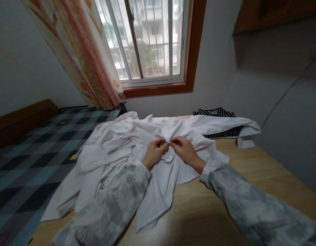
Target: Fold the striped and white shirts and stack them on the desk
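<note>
A white long-sleeved shirt (163, 184) lies spread and rumpled over a wooden table (214, 212). Near its middle, my left hand (156, 150) pinches the cloth between thumb and fingers. My right hand (185, 150) pinches the same gathered spot from the other side, and the fingertips of both almost meet. Whether a button is between them is too small to make out. One sleeve stretches right, and its cuff (246, 141) hangs over the table's far right edge. More white cloth (104, 157) is heaped at the left.
A folded black-and-white striped garment (214, 112) lies at the back right, partly under the sleeve. On the left is a bed with a checked cover (32, 160). Behind stand a window (153, 44) and a patterned curtain (83, 51). A wooden shelf (275, 15) juts out at upper right.
</note>
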Demonstrator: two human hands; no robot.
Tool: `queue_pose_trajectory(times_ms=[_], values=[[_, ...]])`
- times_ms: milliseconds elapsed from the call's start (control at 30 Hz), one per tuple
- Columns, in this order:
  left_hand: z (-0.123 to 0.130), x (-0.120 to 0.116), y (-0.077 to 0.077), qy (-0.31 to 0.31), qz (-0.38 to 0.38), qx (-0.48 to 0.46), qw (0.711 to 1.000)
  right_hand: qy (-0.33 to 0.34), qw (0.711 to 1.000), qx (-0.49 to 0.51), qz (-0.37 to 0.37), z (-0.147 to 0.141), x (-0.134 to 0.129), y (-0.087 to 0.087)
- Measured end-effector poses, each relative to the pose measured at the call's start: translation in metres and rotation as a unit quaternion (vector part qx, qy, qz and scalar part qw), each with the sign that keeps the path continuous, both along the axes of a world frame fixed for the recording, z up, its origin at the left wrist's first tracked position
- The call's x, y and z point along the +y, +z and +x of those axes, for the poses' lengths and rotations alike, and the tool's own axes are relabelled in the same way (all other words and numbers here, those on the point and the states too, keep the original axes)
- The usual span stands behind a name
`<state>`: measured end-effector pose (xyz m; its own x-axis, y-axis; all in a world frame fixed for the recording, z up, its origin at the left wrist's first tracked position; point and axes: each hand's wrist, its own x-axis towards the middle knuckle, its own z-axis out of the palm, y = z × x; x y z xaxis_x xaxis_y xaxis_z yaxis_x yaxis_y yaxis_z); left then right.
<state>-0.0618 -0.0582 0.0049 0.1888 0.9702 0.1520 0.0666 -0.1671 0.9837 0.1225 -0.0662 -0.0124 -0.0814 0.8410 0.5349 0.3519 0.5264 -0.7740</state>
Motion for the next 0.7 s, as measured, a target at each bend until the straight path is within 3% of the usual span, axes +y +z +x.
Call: queue_pose_trajectory(times_ms=[133,367,700], values=[[0.0007,-0.0013,-0.0003,-0.021,-0.010,-0.019,1.000,-0.002,1.000,-0.010,-0.008,0.0007,0.0022,-0.0026],[0.0050,-0.0035,-0.0005,0.030,-0.025,-0.009,0.999,0.007,1.000,-0.022,-0.003,0.0019,0.0030,-0.0035],[0.0048,-0.0052,0.0013,0.036,-0.013,0.017,0.999,0.015,1.000,-0.011,-0.002,0.0013,0.0006,-0.0003]])
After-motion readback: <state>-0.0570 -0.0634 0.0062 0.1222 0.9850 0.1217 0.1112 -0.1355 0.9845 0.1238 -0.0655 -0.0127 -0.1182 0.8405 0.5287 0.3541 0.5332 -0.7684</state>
